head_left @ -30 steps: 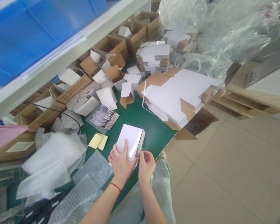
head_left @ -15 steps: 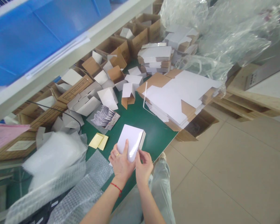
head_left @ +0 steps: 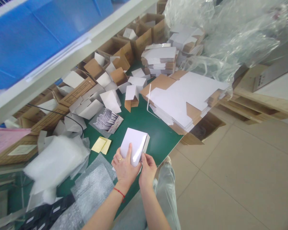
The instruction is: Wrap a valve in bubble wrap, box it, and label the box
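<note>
At the near edge of the green table (head_left: 146, 123), the left hand (head_left: 124, 169) lies flat on a closed white box (head_left: 135, 147), forefinger stretched along its top to pin it down. The right hand (head_left: 147, 167) pinches the box's near right corner, its grip narrow, as if pressing a flap home. Bubble wrap (head_left: 93, 188) crowds the near left, and yellow notes (head_left: 101, 144) lie just beside the box. Farther right, stacked flat cartons (head_left: 182, 95) overhang the table's edge; only a bare green strip between them and the box gives room.
</note>
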Demonstrator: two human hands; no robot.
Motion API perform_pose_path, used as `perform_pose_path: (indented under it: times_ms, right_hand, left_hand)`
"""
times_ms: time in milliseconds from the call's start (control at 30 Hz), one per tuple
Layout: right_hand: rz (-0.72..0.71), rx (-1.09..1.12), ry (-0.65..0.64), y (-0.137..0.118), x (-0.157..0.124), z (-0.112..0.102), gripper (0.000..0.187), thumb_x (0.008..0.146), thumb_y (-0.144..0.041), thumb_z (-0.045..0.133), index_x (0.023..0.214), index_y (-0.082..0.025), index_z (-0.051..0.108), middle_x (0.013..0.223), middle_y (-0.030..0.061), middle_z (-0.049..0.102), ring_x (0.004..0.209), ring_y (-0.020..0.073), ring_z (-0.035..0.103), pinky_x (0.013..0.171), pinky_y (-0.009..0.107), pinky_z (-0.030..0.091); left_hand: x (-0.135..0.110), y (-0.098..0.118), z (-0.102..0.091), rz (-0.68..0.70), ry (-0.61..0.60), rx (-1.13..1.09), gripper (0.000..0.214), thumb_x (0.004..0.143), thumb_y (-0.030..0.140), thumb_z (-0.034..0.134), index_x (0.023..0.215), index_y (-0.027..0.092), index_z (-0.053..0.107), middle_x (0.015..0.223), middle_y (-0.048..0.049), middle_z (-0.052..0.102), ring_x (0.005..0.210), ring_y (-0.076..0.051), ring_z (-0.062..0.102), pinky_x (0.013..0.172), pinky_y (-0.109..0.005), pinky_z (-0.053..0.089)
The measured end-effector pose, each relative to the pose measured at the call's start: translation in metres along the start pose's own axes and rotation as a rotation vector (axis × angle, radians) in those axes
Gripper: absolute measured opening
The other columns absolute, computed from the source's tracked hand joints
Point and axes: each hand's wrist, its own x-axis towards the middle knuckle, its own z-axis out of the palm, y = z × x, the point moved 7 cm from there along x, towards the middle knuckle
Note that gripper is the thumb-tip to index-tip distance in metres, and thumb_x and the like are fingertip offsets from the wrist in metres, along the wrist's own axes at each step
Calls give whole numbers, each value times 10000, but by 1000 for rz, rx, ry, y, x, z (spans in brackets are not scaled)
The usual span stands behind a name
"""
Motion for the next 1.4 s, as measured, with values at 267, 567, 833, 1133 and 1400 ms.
perform_pose_path:
  times_ms: [267, 567, 833, 1133, 1400]
  right_hand:
    - [-82, -101, -35, -5, -2, 12, 411, 772, -554, 747, 826, -178, 588, 755, -12, 590, 710, 150, 547, 685, 276, 476]
    - [-82, -64, -38, -2, -9, 1, 365, 755, -497, 772, 848, -167, 645, 824, 16, 631, 787, 170, 558, 773, 304, 468]
    - [-133, -117, -66, -5, -8, -2, 313, 761, -452, 766, 820, -160, 672, 871, 33, 628, 867, 197, 573, 859, 336, 459]
    - [-265, -311, -49, -4, -2, 6, 402, 861, -559, 675, 739, -191, 567, 747, -13, 534, 715, 149, 492, 707, 272, 434]
    - [-285, -350, -148, -13, 2, 12, 359, 835, -469, 696, 707, -210, 484, 723, -46, 450, 676, 135, 434, 659, 260, 389]
  left_hand:
    - [0, 1, 0, -7, 14, 11, 647, 928, 565, 591, 1527, 353, 467, 1411, -209, 367, 1199, -380, 472, 991, -519, 418]
    - [0, 0, 0, 5, 1, 9, 731, 883, 573, 647, 1543, 333, 445, 1413, -219, 371, 1195, -392, 477, 984, -527, 422]
    - [0, 0, 0, 11, 1, 11, 751, 868, 552, 674, 1545, 320, 445, 1410, -214, 379, 1197, -382, 471, 991, -521, 421]
    - [0, 0, -1, -14, 12, 13, 622, 944, 546, 579, 1523, 343, 475, 1414, -216, 374, 1224, -383, 463, 1002, -525, 420]
    - [1, 1, -3, -13, -1, 5, 578, 957, 459, 583, 1514, 337, 490, 1411, -223, 388, 1220, -392, 477, 989, -522, 429]
